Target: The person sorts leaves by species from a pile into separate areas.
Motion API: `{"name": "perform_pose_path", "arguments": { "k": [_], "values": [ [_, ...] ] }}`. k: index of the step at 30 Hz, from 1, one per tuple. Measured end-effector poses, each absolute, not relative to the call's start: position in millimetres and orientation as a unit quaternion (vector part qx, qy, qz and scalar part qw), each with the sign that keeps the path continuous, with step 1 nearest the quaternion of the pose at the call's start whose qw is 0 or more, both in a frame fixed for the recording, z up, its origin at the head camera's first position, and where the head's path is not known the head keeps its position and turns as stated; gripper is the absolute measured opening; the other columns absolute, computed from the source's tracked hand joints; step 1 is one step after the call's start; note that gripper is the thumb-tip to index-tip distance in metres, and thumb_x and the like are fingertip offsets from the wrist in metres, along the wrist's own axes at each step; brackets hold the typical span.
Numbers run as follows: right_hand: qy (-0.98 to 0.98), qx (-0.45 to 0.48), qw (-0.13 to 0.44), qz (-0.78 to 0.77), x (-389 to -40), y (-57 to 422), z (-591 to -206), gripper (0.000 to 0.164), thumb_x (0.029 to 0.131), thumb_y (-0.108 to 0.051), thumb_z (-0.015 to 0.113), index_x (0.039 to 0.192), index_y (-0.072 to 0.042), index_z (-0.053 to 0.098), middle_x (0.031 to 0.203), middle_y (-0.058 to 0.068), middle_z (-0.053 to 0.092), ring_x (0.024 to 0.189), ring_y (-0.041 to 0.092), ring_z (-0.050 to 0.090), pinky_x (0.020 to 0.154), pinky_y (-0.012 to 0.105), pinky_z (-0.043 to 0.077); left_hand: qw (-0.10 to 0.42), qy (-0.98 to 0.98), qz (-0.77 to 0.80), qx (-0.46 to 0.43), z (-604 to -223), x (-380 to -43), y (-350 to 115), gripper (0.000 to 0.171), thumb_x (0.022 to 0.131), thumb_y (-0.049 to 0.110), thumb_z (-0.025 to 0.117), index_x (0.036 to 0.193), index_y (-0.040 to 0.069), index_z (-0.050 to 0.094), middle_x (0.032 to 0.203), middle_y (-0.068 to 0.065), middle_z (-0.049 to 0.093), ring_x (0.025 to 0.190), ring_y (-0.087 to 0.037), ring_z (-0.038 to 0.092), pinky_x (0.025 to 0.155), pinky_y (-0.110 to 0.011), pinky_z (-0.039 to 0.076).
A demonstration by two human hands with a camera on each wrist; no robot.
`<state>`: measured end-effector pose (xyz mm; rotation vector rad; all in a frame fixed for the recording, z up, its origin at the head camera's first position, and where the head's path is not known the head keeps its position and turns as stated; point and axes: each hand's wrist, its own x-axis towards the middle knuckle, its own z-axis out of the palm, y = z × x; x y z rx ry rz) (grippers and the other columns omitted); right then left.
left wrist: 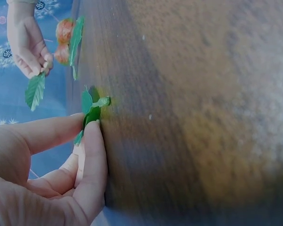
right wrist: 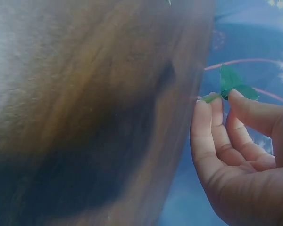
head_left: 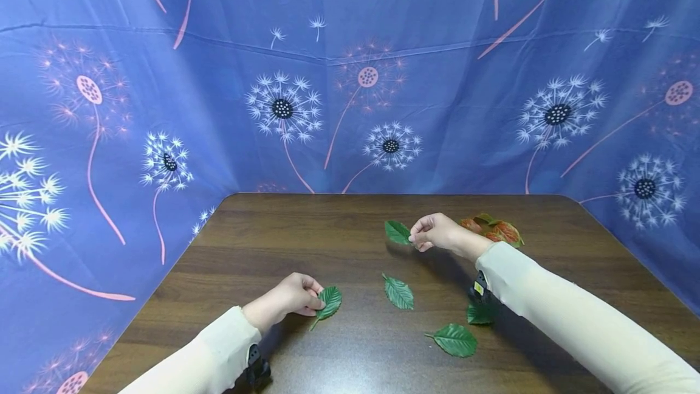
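My left hand (head_left: 298, 295) pinches a green leaf (head_left: 330, 303) between thumb and fingers, low at the left of the table. In the left wrist view this leaf (left wrist: 90, 110) is seen edge-on, its stem end beside the wood. Farther back, my right hand (head_left: 434, 231) holds another green leaf (head_left: 396, 231) by its stem end, raised above the table with a shadow below. The right wrist view shows that leaf (right wrist: 232, 82) at the thumb and fingertips. Between the hands lies a green leaf (head_left: 399, 293) with its stem pointing away.
Nearer the front lies a green leaf (head_left: 456, 340); another leaf (head_left: 479, 314) is partly hidden under the right forearm. Orange-red leaves (head_left: 504, 233) are grouped behind the right wrist. A blue dandelion-print cloth (head_left: 339, 138) hangs behind the brown wooden table (head_left: 262, 230).
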<state>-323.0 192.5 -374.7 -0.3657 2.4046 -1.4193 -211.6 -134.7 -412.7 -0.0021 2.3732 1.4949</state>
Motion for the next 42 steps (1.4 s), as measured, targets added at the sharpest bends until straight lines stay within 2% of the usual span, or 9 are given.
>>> {"name": "perform_pose_path", "arguments": {
  "k": [6, 15, 31, 42],
  "values": [
    [0.845, -0.091, 0.16, -0.502, -338.0, 191.6, -381.0, 0.016, 0.091, -0.003, 0.064, 0.101, 0.009, 0.062, 0.089, 0.014, 0.068, 0.079, 0.02, 0.067, 0.085, 0.044, 0.058, 0.174, 0.828, 0.534, 0.004, -412.4, -212.3, -135.8, 0.015, 0.077, -0.011, 0.069, 0.091, -0.01, 0.064, 0.068, 0.001, 0.053, 0.06, -0.008, 0.054, 0.059, -0.021, 0.058],
    [0.835, -0.077, 0.158, -0.522, -360.8, 179.2, -394.4, 0.017, 0.09, 0.001, 0.063, 0.101, 0.013, 0.059, 0.08, 0.008, 0.067, 0.066, 0.011, 0.062, 0.073, 0.031, 0.06, 0.174, 0.83, 0.531, -0.001, -410.4, -212.0, -136.7, 0.015, 0.077, -0.011, 0.07, 0.091, -0.01, 0.064, 0.069, 0.0, 0.053, 0.062, -0.009, 0.055, 0.06, -0.023, 0.059],
    [0.85, -0.043, 0.151, -0.502, -379.2, 164.9, -403.9, 0.014, 0.09, 0.002, 0.062, 0.1, 0.012, 0.063, 0.08, 0.011, 0.07, 0.061, 0.01, 0.062, 0.071, 0.031, 0.061, 0.178, 0.828, 0.532, 0.0, -410.7, -212.1, -136.0, 0.017, 0.077, -0.011, 0.069, 0.093, -0.011, 0.064, 0.069, 0.0, 0.054, 0.061, -0.008, 0.056, 0.059, -0.022, 0.058],
    [0.865, -0.036, 0.121, -0.485, -383.9, 161.3, -407.6, 0.012, 0.09, 0.004, 0.06, 0.096, 0.013, 0.065, 0.072, 0.008, 0.068, 0.057, 0.008, 0.058, 0.06, 0.025, 0.058, 0.178, 0.83, 0.528, 0.003, -410.8, -213.2, -135.9, 0.015, 0.077, -0.012, 0.069, 0.091, -0.011, 0.064, 0.068, 0.001, 0.053, 0.059, -0.008, 0.054, 0.058, -0.022, 0.058]
  ]
}}
